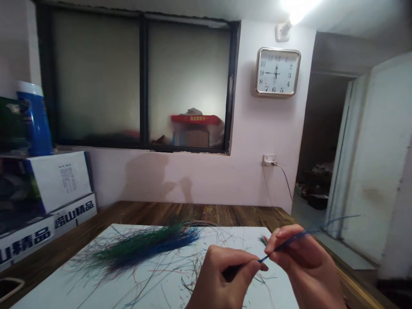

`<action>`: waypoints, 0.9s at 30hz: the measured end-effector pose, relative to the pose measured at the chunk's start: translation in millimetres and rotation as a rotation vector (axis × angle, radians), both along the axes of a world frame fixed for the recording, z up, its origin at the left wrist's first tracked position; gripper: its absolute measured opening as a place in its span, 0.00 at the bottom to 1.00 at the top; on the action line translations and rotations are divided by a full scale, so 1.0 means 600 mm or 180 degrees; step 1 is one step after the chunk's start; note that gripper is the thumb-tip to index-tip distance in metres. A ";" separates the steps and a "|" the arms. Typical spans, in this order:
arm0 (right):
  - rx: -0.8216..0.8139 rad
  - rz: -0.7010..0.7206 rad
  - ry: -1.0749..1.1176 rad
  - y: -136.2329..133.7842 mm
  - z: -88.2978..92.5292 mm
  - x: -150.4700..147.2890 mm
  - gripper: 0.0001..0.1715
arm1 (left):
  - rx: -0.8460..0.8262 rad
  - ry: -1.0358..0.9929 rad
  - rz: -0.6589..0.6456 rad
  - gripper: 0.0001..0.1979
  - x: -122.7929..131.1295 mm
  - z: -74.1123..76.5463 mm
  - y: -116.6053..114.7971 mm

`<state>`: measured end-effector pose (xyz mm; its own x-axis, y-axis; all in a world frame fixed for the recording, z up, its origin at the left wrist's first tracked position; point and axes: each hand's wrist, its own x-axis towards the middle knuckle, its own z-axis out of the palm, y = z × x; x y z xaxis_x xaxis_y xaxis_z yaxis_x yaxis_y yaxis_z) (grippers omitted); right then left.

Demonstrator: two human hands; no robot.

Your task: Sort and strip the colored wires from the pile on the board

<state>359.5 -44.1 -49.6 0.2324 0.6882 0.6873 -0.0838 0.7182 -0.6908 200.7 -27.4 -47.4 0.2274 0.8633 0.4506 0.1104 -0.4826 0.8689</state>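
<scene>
The left hand (225, 274) and the right hand (304, 264) are working close together over the near right part of a white board (93, 274), and the bottom edge of the view is cutting both off toward the wrists. A slim tuft of blue strands (291, 238) is passing between them. The left thumb and forefinger are pinching it, leaving no visible gap; the right thumb and fingertips are also closing on it, just beside the left grip. The right fingers are covering part of the tuft, and a dark patch inside the left hand's curl is too shadowed to identify. The tuft's far end is blurring into fine wisps, so its tip is hard to place.

Its long axis is slanting gently, rising from the left fingertips toward the right, and the loose end is pointing past the right hand toward the white door (386, 171).

A small green-and-red bundle (263, 240) is showing just behind the right fingertips, partly hidden. Farther left, a large green and blue bundle (151, 246) is lying across the board, its ends fraying indistinctly among stray strands.
</scene>
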 end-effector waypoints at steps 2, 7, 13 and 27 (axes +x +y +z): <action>0.0029 -0.0015 -0.0007 0.001 -0.002 0.003 0.11 | 0.0004 0.0138 -0.0020 0.08 -0.001 0.002 0.002; -0.0202 0.0105 0.0100 -0.003 -0.001 -0.006 0.10 | -0.0038 0.0065 -0.0015 0.08 -0.003 0.000 0.005; -0.0112 -0.0041 -0.0191 0.002 -0.004 0.004 0.11 | 0.0020 0.0381 -0.0085 0.11 -0.001 -0.008 0.011; -0.1609 -0.1473 -0.2000 0.052 -0.041 0.162 0.18 | 0.1097 0.0466 0.0104 0.14 -0.067 0.039 0.052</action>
